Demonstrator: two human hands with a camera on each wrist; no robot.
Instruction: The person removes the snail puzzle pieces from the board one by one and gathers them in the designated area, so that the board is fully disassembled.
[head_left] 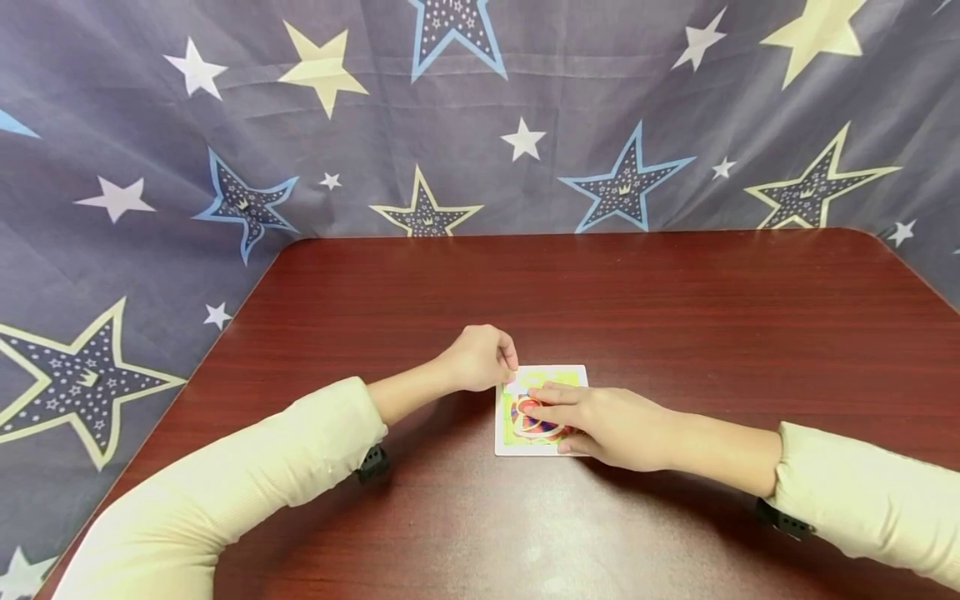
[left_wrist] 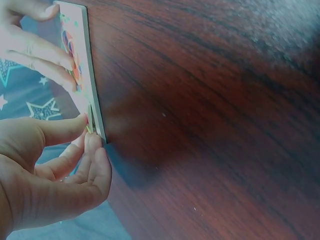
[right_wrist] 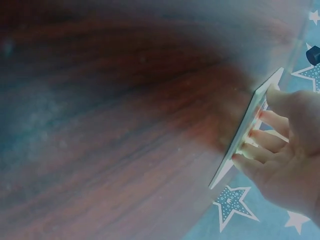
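Note:
A small square picture puzzle [head_left: 540, 450] with a white border lies flat on the table, a red, purple and yellow-green picture inside it. At its upper left corner my left hand [head_left: 478, 358] pinches a thin puzzle piece [left_wrist: 90, 119] between thumb and fingertips, tilted up from the board in the left wrist view. My right hand [head_left: 618, 425] rests on the picture from the right, its fingers spread and fairly straight. In the right wrist view, these fingertips [right_wrist: 254, 135] press on the board's face. The hand covers the puzzle's right part.
The dark red wooden table [head_left: 420, 283] reaches back to a grey-blue curtain [head_left: 465, 150] printed with stars. Black wrist devices [head_left: 372, 463] show under both cream sleeves [head_left: 270, 458].

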